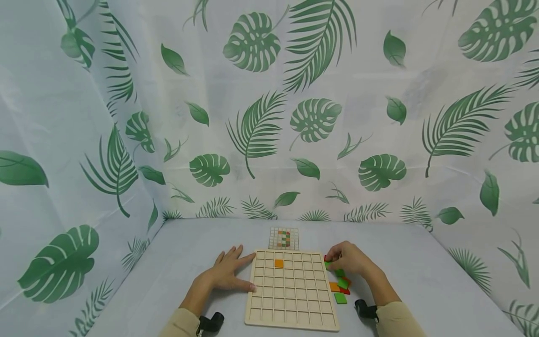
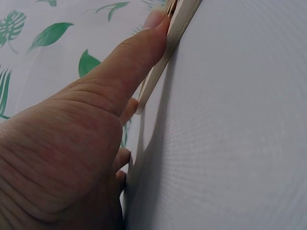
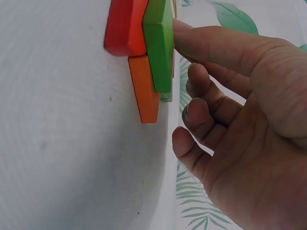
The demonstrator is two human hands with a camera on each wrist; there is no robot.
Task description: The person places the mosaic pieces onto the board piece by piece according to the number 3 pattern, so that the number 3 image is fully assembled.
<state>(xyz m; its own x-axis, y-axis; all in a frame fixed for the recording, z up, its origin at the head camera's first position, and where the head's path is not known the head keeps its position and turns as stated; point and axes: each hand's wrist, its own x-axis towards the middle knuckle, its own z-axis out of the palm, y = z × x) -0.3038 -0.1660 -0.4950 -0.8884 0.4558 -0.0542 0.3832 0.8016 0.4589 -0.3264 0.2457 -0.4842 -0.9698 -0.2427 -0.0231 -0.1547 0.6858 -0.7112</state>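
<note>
**Right hand (image 1: 351, 258) at the loose tiles (image 1: 340, 298), left hand (image 1: 225, 271) on the board (image 1: 294, 326)**

Right: thumb and fingertips bunched at the pile's far end; cannot tell whether they pinch a tile. Left: fingers spread, thumb touching the board's left edge. Loose tiles lie along the board's right side, red, green and orange, some overlapping. Likely light, stiff, slightly slippery; best pinched by opposite edges. Flat squares, smooth, painted-looking. Board: pale, wood-like, ridged into square cells; one orange tile (image 1: 279, 263) in an upper cell. Beyond, a gridded pattern card (image 1: 275, 238). Tabletop (image 1: 147, 290) whitish, cloth-like.
</note>
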